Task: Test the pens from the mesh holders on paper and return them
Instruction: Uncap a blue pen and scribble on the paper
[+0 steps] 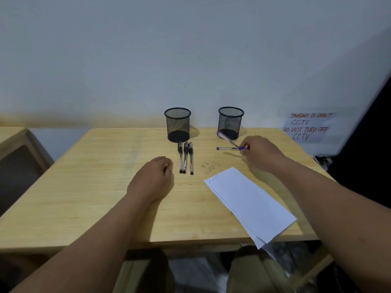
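Two black mesh holders stand at the back of the wooden table, the left holder (177, 124) and the right holder (230, 122), and both look empty. Three black pens (185, 157) lie side by side in front of the left holder. A purple pen (227, 148) lies in front of the right holder. My right hand (261, 153) pinches another purple pen (229, 140), lifted and blurred, its far end pointing at the right holder. My left hand (155, 176) rests on the table with fingers loosely curled, just left of the black pens. Folded white paper (249, 206) lies at the right front.
The wooden table (95, 187) has pen scribbles (209, 167) on its surface near the paper. A handwritten CCTV notice (306, 126) is stuck to the wall at the right. Another table's corner (14, 140) stands at the left. My knees are below the front edge.
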